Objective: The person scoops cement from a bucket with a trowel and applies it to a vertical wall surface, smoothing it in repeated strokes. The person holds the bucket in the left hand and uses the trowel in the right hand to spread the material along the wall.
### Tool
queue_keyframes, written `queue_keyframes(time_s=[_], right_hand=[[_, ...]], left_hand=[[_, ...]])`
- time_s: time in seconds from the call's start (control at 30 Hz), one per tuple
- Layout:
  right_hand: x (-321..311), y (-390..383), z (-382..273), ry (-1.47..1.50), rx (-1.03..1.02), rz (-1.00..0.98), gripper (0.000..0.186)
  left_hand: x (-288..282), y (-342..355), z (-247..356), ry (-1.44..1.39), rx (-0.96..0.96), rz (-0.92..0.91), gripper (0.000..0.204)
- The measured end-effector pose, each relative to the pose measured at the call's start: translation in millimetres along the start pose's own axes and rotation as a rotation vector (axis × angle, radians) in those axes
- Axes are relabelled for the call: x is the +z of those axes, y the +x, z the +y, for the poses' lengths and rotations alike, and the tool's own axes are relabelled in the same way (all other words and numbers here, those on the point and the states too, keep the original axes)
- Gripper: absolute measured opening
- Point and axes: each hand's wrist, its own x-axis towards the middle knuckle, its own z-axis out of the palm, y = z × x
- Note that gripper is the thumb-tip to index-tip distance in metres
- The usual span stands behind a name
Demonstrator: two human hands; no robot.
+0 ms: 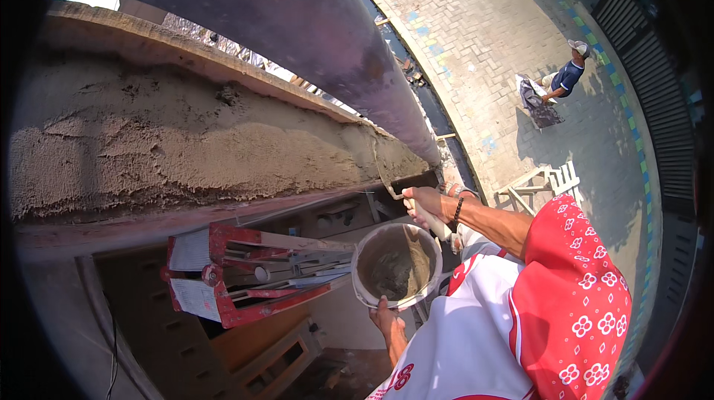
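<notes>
My right hand, a dark bead bracelet at its wrist, is closed round the pale handle of a trowel. The thin blade, seen nearly edge-on, lies against the right end of a band of wet grey mortar on the wall. Below it, my left hand grips the near rim of a round pale bucket. Grey mortar sits inside the bucket, with a lit streak along its right inner wall.
A red-and-white stepladder stands left of the bucket. A large dark rounded pipe or column runs close above the wall. Far below, a person holds a dark sack on the paved street, near a wooden frame.
</notes>
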Motion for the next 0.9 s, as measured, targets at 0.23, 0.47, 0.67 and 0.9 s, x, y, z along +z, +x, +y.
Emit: queue_keyframes(time_s=[0.23,0.47,0.67,0.9], right_hand=[[-4.5,-49.6,56.9,-0.106,-0.033,0.023,0.036],[-35.5,26.9,-12.9,0.282,-0.065,-0.083,0.030],[-5.5,15.8,-54.9,0.158,-0.050,-0.152,0.029],[16.5,-5.8,-58.8,0.089,-0.019,-0.214,0.030]], left_hand=[[2.2,2.3,-0.2,0.086,0.022,-0.032,0.037],[13.4,-6.2,8.8,-0.015,0.024,0.033,0.039],[6.2,-5.9,-1.0,-0.055,0.045,0.058,0.042],[-10.0,1.4,3.8,0.122,-0.082,-0.048,0.040]])
